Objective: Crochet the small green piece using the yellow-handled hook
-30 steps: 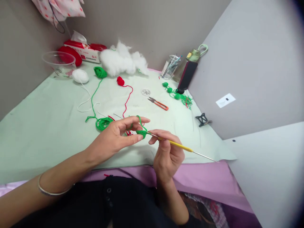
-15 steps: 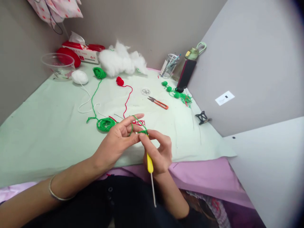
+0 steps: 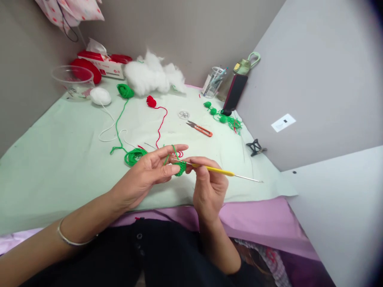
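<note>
My left hand (image 3: 152, 169) pinches a small green crochet piece (image 3: 180, 169) between thumb and fingers, and green yarn runs over its raised index finger. In my right hand (image 3: 211, 185) is a crochet hook (image 3: 221, 170) with a yellow handle and metal ends, lying nearly level. The hook's left end reaches the top edge of the crochet piece; I cannot tell whether it is inside a stitch. Just left of my left hand lies a loose coil of green yarn (image 3: 134, 156). Some red yarn (image 3: 179, 154) shows behind my fingers.
Orange-handled thread snips (image 3: 200, 128) lie beyond my hands, near a small clear container (image 3: 183, 115). White stuffing (image 3: 154, 75), a green yarn bundle (image 3: 125, 91) and a white yarn ball (image 3: 101, 96) sit farther back. At right are green crocheted balls (image 3: 213, 111), a phone (image 3: 236, 91) and a black claw clip (image 3: 255, 148).
The crochet hook has swung from pointing down towards me to nearly level, its free end now at the right. My right hand has turned and shifted slightly right, exposing the green piece.
</note>
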The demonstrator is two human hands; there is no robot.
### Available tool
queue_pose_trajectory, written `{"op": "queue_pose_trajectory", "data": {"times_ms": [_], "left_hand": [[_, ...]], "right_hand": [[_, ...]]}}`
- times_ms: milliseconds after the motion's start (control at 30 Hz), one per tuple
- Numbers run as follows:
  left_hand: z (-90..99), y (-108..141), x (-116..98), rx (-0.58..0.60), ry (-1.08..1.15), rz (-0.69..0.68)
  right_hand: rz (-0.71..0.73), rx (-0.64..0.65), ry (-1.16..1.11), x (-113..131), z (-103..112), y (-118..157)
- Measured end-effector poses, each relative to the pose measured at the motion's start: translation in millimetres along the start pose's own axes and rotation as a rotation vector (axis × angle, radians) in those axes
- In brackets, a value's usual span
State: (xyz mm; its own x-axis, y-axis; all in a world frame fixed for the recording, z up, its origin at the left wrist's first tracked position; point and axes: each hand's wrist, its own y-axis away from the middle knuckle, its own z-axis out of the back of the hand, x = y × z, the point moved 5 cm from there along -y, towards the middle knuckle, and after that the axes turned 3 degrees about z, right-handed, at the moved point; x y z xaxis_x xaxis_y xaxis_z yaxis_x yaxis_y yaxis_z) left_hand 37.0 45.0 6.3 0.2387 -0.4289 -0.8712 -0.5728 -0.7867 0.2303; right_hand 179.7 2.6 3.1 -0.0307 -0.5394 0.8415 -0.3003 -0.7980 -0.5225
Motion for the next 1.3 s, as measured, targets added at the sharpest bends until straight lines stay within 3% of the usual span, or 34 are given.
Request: {"op": "queue_pose_trajectory", "data": {"times_ms": [400,700,1100,1300], "left_hand": [[5.9,0.4,0.6,-0.029,-0.104,-0.118],[5.6,3.8,-1.0,-0.045,-0.086,-0.083],[7.7,6.3,-2.3,-0.037,-0.144,-0.090],[5.7,7.9,-4.7,-0.018,-0.135,-0.060]], "right_hand": [[-0.071,-0.018,-0.030,-7.9,1.3,3.0],[-0.176,-0.038,-0.140,-17.4,3.8,2.4],[-0.209,-0.081,-0.170,-21.3,3.9,0.6],[-0.366,-0.109,-0.295,-34.3,5.1,-3.1]]}}
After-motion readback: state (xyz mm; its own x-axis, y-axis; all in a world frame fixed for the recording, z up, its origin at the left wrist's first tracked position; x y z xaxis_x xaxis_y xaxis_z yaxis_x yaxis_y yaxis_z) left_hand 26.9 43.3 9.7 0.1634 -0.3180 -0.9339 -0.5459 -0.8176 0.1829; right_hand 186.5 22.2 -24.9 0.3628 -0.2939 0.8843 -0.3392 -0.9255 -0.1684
